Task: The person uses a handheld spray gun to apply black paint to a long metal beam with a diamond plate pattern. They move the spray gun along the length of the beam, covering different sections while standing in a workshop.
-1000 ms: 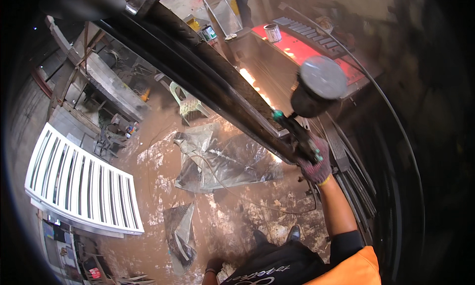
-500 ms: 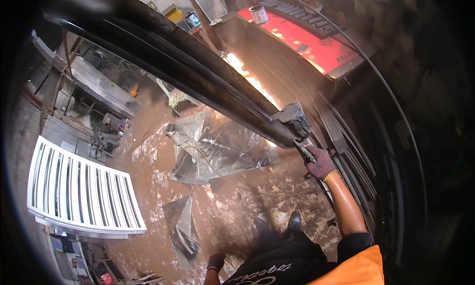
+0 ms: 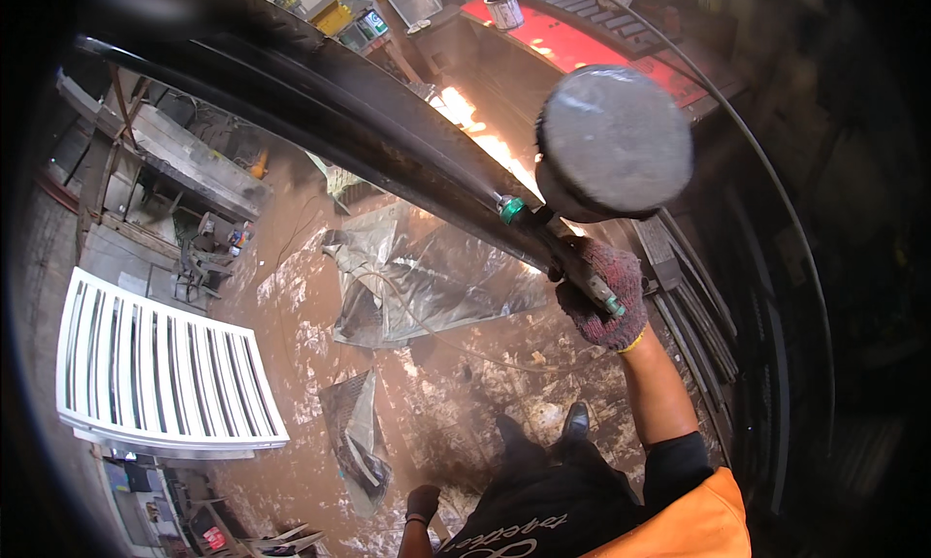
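My right hand (image 3: 621,301), in a grey-red knit glove, is wrapped round the handle of a spray gun (image 3: 572,257). A teal ring sits behind the gun's nozzle, and a round, paint-stained grey cup (image 3: 616,141) rises from its top. The nozzle points at a long, glossy black beam-like panel (image 3: 359,136), a short gap away, and a faint mist shows there. Low beside my body hangs my left hand (image 3: 423,502) in a dark glove, away from the panel; its fingers are too dark to make out.
A white slatted panel (image 3: 165,364) stands at the left. Crumpled plastic sheeting (image 3: 436,282) and a thin hose lie on the stained floor. Beyond the black panel is a red panel (image 3: 572,36) with a paint can (image 3: 503,11) on it. Long dark strips (image 3: 693,306) lie at the right.
My right hand has brought the spray gun up and nearer my head, so the cup looks much larger. The gun has turned its nozzle toward the black panel. The left hand stays low.
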The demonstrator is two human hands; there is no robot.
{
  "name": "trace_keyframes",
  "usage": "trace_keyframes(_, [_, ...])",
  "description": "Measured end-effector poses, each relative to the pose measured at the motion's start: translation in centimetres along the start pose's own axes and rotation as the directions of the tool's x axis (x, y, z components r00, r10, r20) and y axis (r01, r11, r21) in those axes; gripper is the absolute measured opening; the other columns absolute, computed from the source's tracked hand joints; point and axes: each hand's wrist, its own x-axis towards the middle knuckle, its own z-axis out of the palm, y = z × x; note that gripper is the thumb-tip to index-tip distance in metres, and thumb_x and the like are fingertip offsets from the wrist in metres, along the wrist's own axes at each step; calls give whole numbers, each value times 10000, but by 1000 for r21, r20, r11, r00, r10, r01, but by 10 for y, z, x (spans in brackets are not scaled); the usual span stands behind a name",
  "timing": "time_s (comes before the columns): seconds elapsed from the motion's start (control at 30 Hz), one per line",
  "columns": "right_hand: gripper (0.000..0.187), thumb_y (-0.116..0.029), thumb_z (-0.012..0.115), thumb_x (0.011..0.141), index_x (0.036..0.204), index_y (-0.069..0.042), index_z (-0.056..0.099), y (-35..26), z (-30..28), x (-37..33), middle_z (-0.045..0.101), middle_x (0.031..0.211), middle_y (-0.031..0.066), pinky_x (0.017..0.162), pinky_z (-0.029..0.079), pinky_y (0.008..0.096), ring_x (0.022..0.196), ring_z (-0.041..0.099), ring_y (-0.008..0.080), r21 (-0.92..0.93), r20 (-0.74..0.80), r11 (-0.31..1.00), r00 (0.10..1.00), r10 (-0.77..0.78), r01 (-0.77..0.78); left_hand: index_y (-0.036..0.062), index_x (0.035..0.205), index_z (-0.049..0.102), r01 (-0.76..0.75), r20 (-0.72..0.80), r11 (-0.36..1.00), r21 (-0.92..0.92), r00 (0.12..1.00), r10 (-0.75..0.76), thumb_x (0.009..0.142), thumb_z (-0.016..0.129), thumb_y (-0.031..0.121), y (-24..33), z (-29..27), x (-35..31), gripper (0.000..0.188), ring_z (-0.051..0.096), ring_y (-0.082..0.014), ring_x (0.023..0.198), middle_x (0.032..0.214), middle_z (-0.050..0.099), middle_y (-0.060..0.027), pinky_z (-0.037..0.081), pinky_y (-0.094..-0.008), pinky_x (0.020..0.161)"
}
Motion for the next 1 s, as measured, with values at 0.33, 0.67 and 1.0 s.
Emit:
trace_keyframes(0.33, [478,-85,651,744,1221,-102,660,116,-7,-92,695,1006,217,819,558,449,923,670,426,-291,201,909,910,362,-298,125,892,743,-171,174,945,279,977,126,891,543,191,5,-1,3,211,701,-369,952,960,729,-171,560,-487,823])
trace_keyframes(0.67, [500,-100,617,778,1276,-108,657,124,16,-61,696,1083,239,882,551,435,995,680,416,-284,228,901,890,395,-327,107,952,712,-169,56,940,296,986,160,841,661,205,15,37,19,157,692,-350,957,989,713,-146,562,-479,818])
trace_keyframes(1.0, [502,-183,734,755,1209,13,647,30,-9,101,692,951,196,759,531,386,833,675,372,159,-53,957,970,-237,243,91,896,681,80,-91,967,240,994,-60,758,802,224,126,40,-18,227,680,-328,969,939,707,-132,554,-471,786])
